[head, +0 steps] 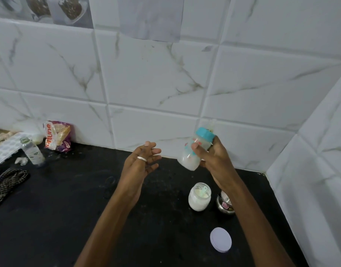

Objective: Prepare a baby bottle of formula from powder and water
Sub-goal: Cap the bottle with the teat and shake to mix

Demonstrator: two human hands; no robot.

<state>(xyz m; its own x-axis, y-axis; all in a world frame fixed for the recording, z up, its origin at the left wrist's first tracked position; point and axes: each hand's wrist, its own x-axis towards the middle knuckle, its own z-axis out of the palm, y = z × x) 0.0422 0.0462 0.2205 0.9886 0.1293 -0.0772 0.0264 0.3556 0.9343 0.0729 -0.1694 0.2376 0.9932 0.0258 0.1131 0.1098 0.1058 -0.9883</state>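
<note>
My right hand [212,158] grips a baby bottle [192,155] with a teal collar and a clear cap, tilted to the right above the black counter [69,209]. White milky liquid fills the bottle. My left hand [142,162], with a ring on one finger, hovers open just left of the bottle and holds nothing. Below the bottle stands an open jar of white powder [199,196] with a pale scoop lying inside. The jar's white lid [220,242] lies flat on the counter nearer to me.
A small steel cup [225,203] stands right of the jar. At the far left are a clear water bottle [31,151], a printed food packet [56,135], a white moulded tray [3,151] and a patterned cloth [5,184]. Tiled walls close the back and right.
</note>
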